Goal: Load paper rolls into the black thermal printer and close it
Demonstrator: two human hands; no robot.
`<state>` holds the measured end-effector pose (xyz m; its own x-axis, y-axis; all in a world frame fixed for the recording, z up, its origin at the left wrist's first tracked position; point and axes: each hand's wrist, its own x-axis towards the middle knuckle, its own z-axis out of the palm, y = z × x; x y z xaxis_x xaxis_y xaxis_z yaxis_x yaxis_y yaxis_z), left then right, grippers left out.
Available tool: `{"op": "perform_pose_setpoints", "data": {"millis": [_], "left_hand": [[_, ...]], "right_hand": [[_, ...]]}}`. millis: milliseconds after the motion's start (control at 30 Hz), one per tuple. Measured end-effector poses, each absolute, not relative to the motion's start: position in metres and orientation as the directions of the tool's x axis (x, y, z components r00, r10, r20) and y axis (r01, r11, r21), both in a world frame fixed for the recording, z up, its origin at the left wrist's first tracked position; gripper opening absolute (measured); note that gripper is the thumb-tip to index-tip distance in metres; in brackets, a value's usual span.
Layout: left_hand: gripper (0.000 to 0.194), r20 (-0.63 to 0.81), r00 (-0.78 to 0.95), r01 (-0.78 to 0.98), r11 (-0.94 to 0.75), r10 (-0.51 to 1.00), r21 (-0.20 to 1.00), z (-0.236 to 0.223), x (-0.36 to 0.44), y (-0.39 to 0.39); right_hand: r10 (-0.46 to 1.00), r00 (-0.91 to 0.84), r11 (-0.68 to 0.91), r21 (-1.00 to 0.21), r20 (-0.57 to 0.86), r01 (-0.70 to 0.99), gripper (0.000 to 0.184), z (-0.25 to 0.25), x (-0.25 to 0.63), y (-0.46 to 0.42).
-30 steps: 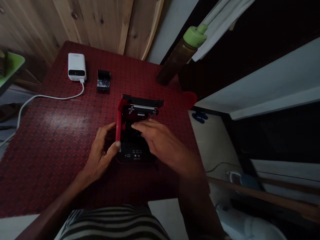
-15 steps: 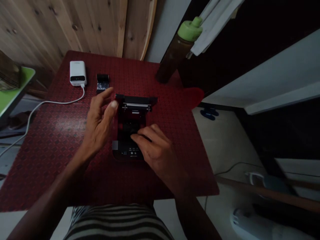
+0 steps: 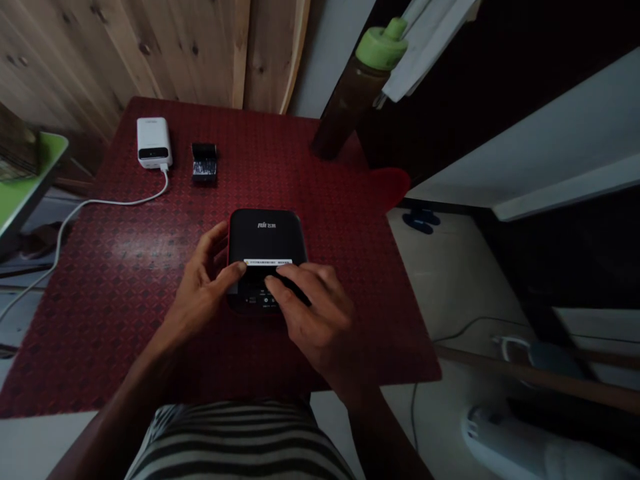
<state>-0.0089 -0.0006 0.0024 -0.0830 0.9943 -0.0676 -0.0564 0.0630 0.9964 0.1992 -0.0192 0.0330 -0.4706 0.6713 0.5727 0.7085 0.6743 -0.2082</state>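
Note:
A small black portable label printer (image 3: 267, 233) lies flat on the red patterned table, with its lid down. Pale lettering and a white sticker strip mark the lid, and small buttons show along the near edge. My left hand (image 3: 203, 283) grips the printer's left side, thumb on the lid's near left corner and fingers along the side wall. On the right, my right hand (image 3: 313, 303) has its thumb and forefinger on the lid's near edge, just below the sticker. Its other fingers are curled and partly hidden.
Behind the printer lie a small black ribbon roll (image 3: 204, 163) and a white power bank (image 3: 154, 141) with a white cable (image 3: 117, 202) running left off the table (image 3: 90, 273). A green-capped bottle (image 3: 350, 100) stands at the back right, near a red rounded object (image 3: 390, 189).
The printer's lid, raised half a second ago with the inside showing, is now down. My left hand has moved lower to its corner; my right hand has gone from the inside to the lid's edge.

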Motion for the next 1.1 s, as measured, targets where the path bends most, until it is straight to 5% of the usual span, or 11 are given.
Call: {"op": "perform_pose_setpoints", "data": {"millis": [500,700,833,1100], "left_hand": [[0.070,-0.123,-0.064,-0.099,0.116,0.990,0.988,-0.003,-0.006,-0.006],[0.070,-0.224,-0.111,-0.186,0.202,0.968,0.962,-0.005,-0.015,-0.023],[0.066,-0.196,-0.075,-0.147,0.184,0.978,0.972,-0.003,-0.017,-0.034],[0.065,-0.206,-0.095,-0.137,0.192,0.974,0.972,0.006,-0.012,-0.032]], "right_hand": [[0.762,-0.438,0.639,-0.442,0.478,0.629,0.040,0.036,0.203,-0.019],[0.847,-0.262,0.522,-0.629,0.463,0.576,0.048,0.027,0.229,-0.029],[0.901,-0.175,0.406,-0.630,0.397,0.661,0.084,0.010,0.237,-0.038],[0.904,-0.124,0.384,-0.648,0.410,0.658,0.091,-0.009,0.224,-0.045]]}}
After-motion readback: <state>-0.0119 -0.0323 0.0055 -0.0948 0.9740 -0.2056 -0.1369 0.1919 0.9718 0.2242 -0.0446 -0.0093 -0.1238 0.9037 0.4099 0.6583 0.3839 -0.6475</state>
